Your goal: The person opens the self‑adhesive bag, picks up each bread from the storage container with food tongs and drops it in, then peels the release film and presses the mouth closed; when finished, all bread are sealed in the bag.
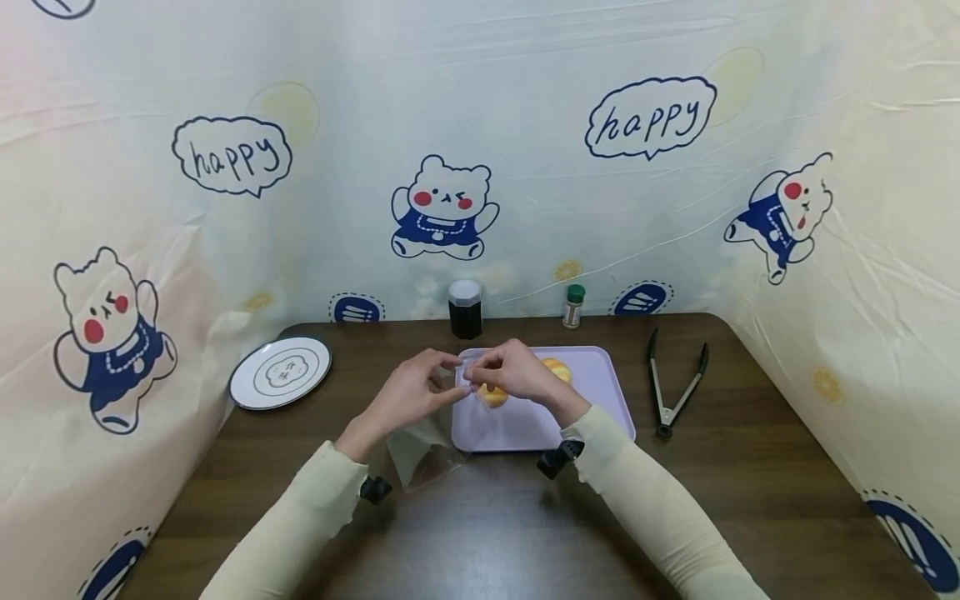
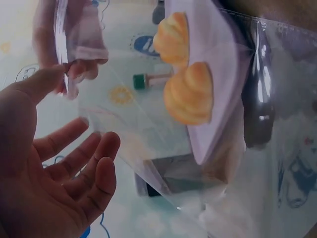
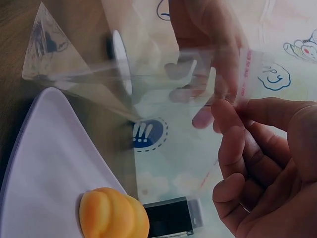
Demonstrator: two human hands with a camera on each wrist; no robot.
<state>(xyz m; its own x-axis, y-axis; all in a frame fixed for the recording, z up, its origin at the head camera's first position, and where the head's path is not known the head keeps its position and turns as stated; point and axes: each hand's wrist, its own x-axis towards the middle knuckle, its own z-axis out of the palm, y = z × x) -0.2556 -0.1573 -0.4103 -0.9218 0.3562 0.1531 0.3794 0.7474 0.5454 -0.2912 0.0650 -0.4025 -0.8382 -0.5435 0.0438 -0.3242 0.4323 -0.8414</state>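
A clear plastic bag (image 1: 429, 457) with a printed sealing strip (image 3: 243, 78) along its mouth hangs between the hands. My right hand (image 1: 517, 371) pinches the strip edge between thumb and forefinger, as the right wrist view (image 3: 277, 158) of that hand shows. My left hand (image 1: 416, 387) is at the bag's left side, its thumb touching the mouth edge and its other fingers spread apart (image 2: 74, 163). Behind the bag, two yellow bread buns (image 2: 190, 94) sit on a lilac tray (image 1: 592, 408). Through the film the buns look slightly blurred.
A white plate (image 1: 279, 372) lies at the left of the brown table. A dark jar with a pale lid (image 1: 465, 310) and a green-capped shaker (image 1: 573, 307) stand at the back. Black-tipped tongs (image 1: 670, 392) lie spread to the right of the tray.
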